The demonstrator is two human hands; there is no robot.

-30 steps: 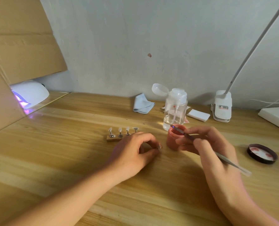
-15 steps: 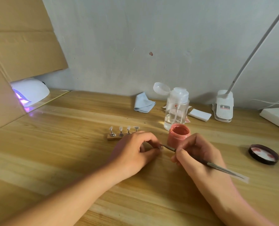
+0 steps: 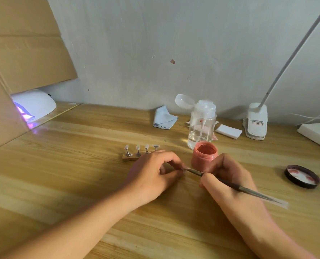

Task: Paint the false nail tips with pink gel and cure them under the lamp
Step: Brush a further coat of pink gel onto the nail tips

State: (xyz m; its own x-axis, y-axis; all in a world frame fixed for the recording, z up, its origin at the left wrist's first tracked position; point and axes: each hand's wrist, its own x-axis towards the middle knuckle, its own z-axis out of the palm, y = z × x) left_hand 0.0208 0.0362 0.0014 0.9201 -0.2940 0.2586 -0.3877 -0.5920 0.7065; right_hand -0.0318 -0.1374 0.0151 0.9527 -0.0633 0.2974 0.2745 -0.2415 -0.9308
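**Brush meets pinched tip beside the open gel jar**

We see the left hand (image 3: 151,174) resting on the wooden table (image 3: 61,174), its curled thumb and forefinger pinching a tiny nail tip (image 3: 182,168), mostly hidden. The right hand (image 3: 228,176) grips a thin brush (image 3: 230,183) like a pen, with the bristle end touching that tip. The open pink gel jar (image 3: 204,156) stands just behind both hands, and its lid (image 3: 302,176) lies well to the right. Four more tips (image 3: 137,147) sit on a wooden stand (image 3: 129,157) behind the left hand. The curing lamp (image 3: 33,107) glows violet at far left.
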